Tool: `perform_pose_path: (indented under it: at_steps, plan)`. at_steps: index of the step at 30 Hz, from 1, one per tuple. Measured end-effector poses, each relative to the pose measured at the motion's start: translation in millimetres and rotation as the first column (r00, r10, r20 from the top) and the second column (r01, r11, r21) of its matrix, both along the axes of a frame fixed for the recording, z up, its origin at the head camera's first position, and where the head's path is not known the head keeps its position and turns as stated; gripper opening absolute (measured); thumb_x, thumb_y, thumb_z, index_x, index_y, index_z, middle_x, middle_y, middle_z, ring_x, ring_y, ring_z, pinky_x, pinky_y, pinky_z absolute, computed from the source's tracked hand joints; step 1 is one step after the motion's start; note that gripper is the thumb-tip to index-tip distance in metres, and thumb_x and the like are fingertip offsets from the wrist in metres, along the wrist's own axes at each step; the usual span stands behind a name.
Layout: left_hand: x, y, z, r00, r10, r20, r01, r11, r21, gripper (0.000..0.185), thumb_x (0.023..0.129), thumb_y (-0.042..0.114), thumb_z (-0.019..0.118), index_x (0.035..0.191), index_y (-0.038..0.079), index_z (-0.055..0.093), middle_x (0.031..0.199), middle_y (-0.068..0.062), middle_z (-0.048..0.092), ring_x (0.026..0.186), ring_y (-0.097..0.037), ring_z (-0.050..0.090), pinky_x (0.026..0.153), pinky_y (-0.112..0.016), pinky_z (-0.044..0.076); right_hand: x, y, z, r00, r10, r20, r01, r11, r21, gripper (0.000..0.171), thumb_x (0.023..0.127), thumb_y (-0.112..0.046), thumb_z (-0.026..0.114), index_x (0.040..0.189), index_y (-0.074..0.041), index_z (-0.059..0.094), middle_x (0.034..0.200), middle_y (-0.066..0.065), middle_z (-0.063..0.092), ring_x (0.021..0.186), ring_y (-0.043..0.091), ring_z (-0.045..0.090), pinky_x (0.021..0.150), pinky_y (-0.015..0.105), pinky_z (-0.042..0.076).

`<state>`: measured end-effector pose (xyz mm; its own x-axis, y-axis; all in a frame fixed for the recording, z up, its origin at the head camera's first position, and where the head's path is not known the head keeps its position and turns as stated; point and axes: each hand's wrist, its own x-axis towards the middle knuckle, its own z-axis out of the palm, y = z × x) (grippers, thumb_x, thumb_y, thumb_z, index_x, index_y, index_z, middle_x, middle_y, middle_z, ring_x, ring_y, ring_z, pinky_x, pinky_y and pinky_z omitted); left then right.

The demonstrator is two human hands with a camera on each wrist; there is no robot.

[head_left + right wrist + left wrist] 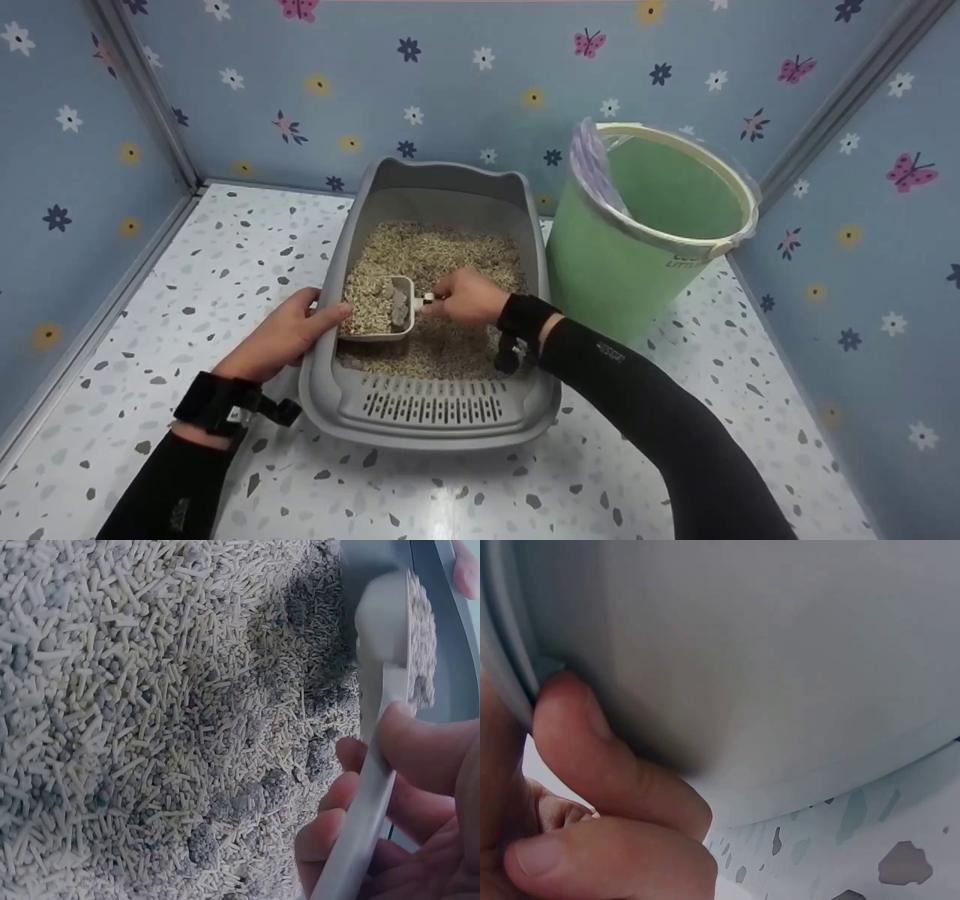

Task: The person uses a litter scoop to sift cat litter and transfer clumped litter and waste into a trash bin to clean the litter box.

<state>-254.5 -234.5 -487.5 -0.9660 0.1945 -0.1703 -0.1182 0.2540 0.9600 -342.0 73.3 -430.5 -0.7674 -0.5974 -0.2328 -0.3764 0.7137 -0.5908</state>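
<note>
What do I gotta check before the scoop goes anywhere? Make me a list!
1. Right grip has the scoop by its handle: ok, fingers are curled round it.
2. Left grip holds the side of the litter box: ok.
3. Grey clump is in the scoop: ok, near the handle end.
4. Loose litter is out of the scoop: not ok, lots is still in there.
5. Bin is open: ok, no lid covers its top.
6. Purple bag lines the whole bin: cannot tell; it shows clearly bunched over one side.
</note>
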Motion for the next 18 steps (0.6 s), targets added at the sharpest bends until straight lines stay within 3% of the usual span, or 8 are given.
perform_pose_path:
  at_steps: [10,18]
  plan:
    - [0.8,1.0,0.1,1.000,-0.010,0.001,0.010,1.000,0.015,0.080,0.110,0.054,0.068,0.153,-0.006,0.039,0.118,-0.030,0.069,0.089,-0.033,0.079,0.073,-0.045,0.069,1.6,5.7,2.2,1.000,0.011,0.006,-0.011,0.999,-0.043,0.048,0.110,-0.030,0.075,0.071,-0.022,0.048,0.064,-0.008,0.041,0.058,0.009,0.037,0.057,0.025,0.033]
    - [1.4,0.1,-0.8,1.000,-0.009,-0.009,0.009,0.999,0.043,0.078,0.112,0.049,0.066,0.156,-0.007,0.036,0.129,-0.035,0.065,0.095,-0.034,0.079,0.079,-0.045,0.069,3.0,14.9,12.0,0.999,-0.047,0.028,0.049,0.993,-0.108,0.043,0.110,-0.028,0.074,0.072,-0.019,0.056,0.063,-0.008,0.046,0.058,0.009,0.044,0.061,0.026,0.038]
